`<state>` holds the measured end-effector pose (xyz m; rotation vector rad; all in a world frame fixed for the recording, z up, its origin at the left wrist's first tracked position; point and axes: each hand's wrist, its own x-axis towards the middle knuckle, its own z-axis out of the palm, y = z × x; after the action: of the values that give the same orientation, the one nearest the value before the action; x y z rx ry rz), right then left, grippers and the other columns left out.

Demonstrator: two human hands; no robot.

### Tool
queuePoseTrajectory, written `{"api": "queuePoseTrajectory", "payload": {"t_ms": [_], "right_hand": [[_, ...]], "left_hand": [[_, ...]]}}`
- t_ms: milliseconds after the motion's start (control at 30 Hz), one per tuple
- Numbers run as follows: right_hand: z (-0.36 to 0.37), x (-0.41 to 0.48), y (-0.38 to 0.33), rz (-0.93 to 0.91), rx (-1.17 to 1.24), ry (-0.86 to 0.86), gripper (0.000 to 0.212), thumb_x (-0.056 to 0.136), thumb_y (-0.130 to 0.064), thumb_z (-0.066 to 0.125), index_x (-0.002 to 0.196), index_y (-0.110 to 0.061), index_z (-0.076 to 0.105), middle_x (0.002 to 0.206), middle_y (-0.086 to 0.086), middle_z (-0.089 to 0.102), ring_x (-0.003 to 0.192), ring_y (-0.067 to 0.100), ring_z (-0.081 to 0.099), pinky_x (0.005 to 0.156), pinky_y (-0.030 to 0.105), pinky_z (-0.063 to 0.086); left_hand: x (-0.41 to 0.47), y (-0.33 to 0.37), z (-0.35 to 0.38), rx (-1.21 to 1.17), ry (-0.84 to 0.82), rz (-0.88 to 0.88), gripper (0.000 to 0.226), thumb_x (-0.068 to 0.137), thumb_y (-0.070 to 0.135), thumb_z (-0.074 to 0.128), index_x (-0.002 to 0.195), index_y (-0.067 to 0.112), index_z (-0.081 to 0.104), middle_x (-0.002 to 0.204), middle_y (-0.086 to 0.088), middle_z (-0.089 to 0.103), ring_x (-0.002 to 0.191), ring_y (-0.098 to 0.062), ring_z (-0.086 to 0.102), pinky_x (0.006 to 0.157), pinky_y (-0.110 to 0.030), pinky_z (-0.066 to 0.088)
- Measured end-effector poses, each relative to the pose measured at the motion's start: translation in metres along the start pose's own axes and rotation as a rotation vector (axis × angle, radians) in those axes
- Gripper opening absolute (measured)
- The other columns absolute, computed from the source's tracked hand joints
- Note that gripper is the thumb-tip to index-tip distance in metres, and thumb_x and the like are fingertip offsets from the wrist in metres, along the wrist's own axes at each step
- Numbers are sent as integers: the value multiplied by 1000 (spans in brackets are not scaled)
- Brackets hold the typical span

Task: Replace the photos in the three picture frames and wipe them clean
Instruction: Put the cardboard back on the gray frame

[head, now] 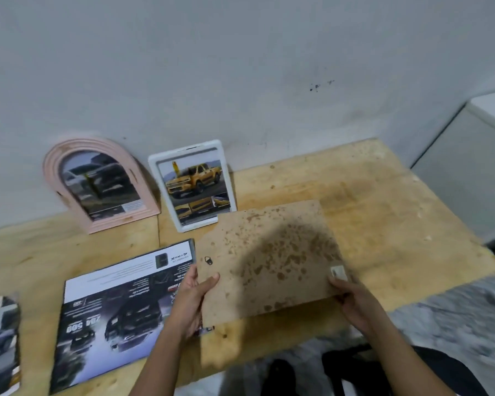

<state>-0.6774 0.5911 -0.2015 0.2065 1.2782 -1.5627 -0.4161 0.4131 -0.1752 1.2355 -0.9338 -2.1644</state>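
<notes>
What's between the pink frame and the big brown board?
In the head view, the white frame with the yellow truck photo stands between the pink frame and the brown board.

A pale grey wall fills the upper half of the view, bearing a few small dark specks at about 1 o'clock. Below it runs a light plywood tabletop, stained brown in patches. At 3 o'clock stands a white cabinet. A mottled grey floor shows at 4 o'clock.
</notes>
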Motion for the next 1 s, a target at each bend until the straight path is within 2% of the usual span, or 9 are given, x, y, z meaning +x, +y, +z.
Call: {"api": "queuePoseTrajectory", "payload": {"t_ms": [100,167,367,500,633,733,833,900,1000], "right_hand": [[39,-9,22,70,-374,-99,78,47,-17,91,116,-2,56,109,17,64,98,35,63,81,45,54],[72,-14,44,72,-578,-141,86,36,-25,94,112,-5,57,114,18,62,100,35,63,85,46,54],[168,-30,119,-7,-869,-169,36,74,-13,77,104,-12,57,109,8,61,95,23,61,75,33,54],[208,-36,149,-66,-1039,-98,36,75,-16,76,105,-12,55,102,4,57,93,22,57,77,36,53],[223,-35,164,-203,-1190,-43,50,73,-9,77,117,-8,52,109,6,57,90,19,54,60,20,45],[225,-33,172,-212,-1213,26,53,72,-3,74,118,-10,50,109,7,59,87,18,54,64,27,49],[226,-34,179,-221,-1289,65,54,73,-7,72,123,-12,51,100,4,58,79,14,55,59,25,48],[224,-35,183,-257,-1430,107,59,75,-15,70,130,-14,49,113,8,56,93,20,54,71,28,48],[223,-36,188,-285,-1599,139,66,77,-23,68,138,-18,43,133,11,42,119,30,43,92,37,45]], "left_hand": [[-19,15,-65,68,133,39,43,78,6,65,119,13,53,112,-16,67,99,-36,65,85,-51,53],[-30,22,-112,104,236,62,33,83,3,63,114,11,56,107,-16,68,94,-34,66,82,-47,53],[-58,32,-228,241,498,106,31,80,5,70,110,7,61,107,-19,67,96,-35,64,84,-45,52],[-68,39,-268,290,628,102,41,75,7,76,111,4,57,100,-17,67,91,-34,65,75,-38,53],[-66,35,-289,316,606,54,38,75,5,75,109,3,56,101,-21,66,89,-35,65,78,-43,54],[-66,33,-285,411,626,57,31,78,6,72,105,9,56,99,-13,64,88,-29,61,78,-40,52],[-67,33,-279,562,647,131,26,80,5,66,104,9,59,100,-12,62,89,-28,59,66,-30,45],[-67,32,-277,682,643,188,29,81,4,63,109,5,61,104,-16,59,88,-29,58,65,-28,43],[-70,30,-276,794,680,179,35,85,4,59,120,4,58,112,-17,48,91,-27,49,85,-31,42]]}}
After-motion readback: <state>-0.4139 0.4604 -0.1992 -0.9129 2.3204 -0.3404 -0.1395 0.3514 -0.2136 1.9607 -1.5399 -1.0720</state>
